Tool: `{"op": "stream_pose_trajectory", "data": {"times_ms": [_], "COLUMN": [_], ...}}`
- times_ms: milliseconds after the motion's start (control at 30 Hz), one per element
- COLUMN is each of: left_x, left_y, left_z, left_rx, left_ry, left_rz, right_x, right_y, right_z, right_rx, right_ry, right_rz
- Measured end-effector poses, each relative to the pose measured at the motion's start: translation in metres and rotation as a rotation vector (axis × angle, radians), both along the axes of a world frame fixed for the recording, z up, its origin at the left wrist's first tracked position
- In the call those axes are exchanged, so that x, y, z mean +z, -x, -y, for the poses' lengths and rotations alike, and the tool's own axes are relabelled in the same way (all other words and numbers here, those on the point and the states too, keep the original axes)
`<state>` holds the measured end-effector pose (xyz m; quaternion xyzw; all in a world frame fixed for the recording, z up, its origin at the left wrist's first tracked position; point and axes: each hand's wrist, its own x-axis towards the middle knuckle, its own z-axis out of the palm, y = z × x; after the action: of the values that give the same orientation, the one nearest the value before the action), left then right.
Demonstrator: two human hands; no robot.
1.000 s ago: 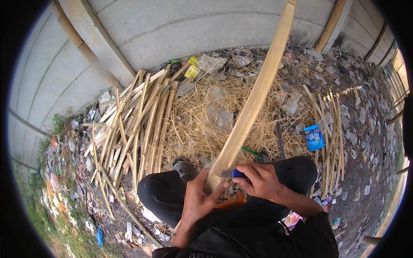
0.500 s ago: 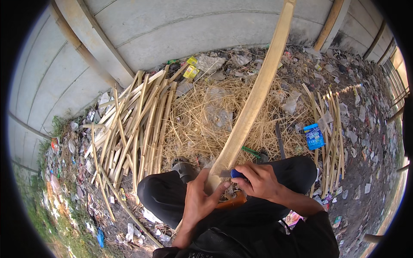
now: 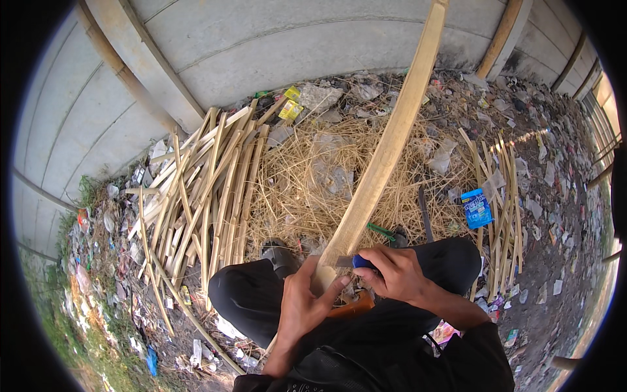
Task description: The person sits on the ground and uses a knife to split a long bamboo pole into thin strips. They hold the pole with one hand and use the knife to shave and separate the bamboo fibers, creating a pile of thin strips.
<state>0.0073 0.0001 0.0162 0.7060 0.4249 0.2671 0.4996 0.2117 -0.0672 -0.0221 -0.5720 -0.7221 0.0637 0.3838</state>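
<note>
A long, pale split-bamboo strip rises from my lap toward the wall at the top. My left hand is closed round its near end, with the thumb across the edge. In my right hand is a knife with a blue handle, its fingers wrapped round the grip. The short dark blade points left and lies against the strip just beyond my left hand. An orange-brown object shows partly beneath my hands; its kind is hidden.
Cut bamboo strips lie piled on the left, with a smaller bundle on the right. Shavings cover the ground ahead. A long dark blade lies near my right knee, beside a blue packet. A concrete wall stands behind.
My right hand and the knife have shifted very slightly to the right. The bamboo strip and my left hand stay nearly still.
</note>
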Motion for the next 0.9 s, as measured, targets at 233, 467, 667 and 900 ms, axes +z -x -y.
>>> {"op": "stream_pose_trajectory", "data": {"times_ms": [233,467,667,900], "left_x": [0.003,-0.001,-0.007,-0.028], "left_y": [0.002,0.002,0.012,0.017], "left_z": [-0.001,-0.002,0.008,-0.001], "left_rx": [0.002,0.005,-0.044,-0.176], "left_ry": [-0.038,-0.027,0.048,0.113], "left_rz": [-0.084,-0.092,-0.077,0.086], "right_x": [0.0,0.004,0.016,0.012], "right_y": [0.003,0.005,-0.035,-0.025], "right_z": [-0.001,-0.001,-0.011,0.003], "right_rx": [0.014,-0.02,-0.338,-0.127], "right_ry": [0.004,0.014,-0.042,-0.102], "right_rz": [0.011,0.022,-0.065,0.003]}}
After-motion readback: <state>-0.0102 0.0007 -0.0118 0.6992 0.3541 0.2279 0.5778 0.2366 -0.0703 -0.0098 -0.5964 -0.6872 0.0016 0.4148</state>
